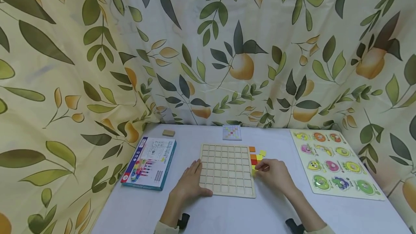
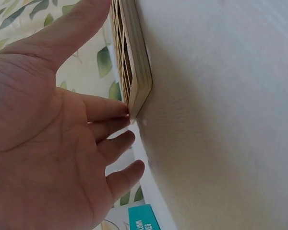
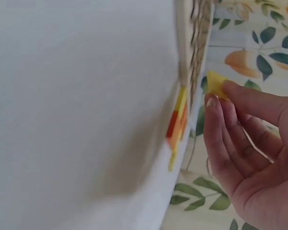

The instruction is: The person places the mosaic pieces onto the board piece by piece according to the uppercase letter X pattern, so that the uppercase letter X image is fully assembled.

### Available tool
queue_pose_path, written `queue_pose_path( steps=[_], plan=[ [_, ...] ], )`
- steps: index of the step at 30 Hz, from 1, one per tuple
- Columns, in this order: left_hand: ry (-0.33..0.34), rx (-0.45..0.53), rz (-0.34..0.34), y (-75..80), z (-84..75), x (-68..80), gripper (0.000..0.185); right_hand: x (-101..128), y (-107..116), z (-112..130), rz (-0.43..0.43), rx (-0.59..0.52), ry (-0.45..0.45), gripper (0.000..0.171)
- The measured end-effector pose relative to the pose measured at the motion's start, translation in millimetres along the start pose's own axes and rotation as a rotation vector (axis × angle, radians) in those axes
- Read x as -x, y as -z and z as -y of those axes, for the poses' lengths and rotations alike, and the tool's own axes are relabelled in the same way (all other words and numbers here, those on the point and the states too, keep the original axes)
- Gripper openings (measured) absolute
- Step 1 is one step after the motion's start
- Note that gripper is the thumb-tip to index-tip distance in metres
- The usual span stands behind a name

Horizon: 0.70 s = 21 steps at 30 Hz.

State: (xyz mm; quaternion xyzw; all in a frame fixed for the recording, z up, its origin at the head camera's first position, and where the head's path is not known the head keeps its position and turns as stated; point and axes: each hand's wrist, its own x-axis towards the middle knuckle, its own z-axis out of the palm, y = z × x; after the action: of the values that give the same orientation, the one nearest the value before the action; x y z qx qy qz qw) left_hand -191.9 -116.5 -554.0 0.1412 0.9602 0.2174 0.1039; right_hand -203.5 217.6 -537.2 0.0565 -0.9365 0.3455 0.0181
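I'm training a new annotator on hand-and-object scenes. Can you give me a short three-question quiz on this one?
1. True or false: the left hand lies with straight fingers against the edge of the wooden grid board.
2. What does the right hand pinch? A) a yellow square tile B) the blue box C) the small wooden block
3. Fill in: the fruit peg puzzle lies to the ____ of the grid board, seen from the person.

Key: 1 true; 2 A; 3 right.
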Motion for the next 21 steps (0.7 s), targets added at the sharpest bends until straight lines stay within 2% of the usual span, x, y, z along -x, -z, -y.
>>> queue_pose_path(
  steps=[6, 16, 21],
  plan=[
    [-0.003, -0.026, 0.002, -1.5, -1.4, -0.3, 0.119, -11, -2, 7, -0.015, -0.130, 0.005, 0.014],
    [0.001, -0.009, -0.008, -1.0, 1.1, -2.9, 0.119, -37, -15, 24, -0.006, -0.315, -0.014, 0.019],
    [-0.001, -0.009, -0.007, -3.6, 1.3, -2.9, 0.119, -47, -24, 32, 0.003, -0.373, -0.007, 0.019]
  ],
)
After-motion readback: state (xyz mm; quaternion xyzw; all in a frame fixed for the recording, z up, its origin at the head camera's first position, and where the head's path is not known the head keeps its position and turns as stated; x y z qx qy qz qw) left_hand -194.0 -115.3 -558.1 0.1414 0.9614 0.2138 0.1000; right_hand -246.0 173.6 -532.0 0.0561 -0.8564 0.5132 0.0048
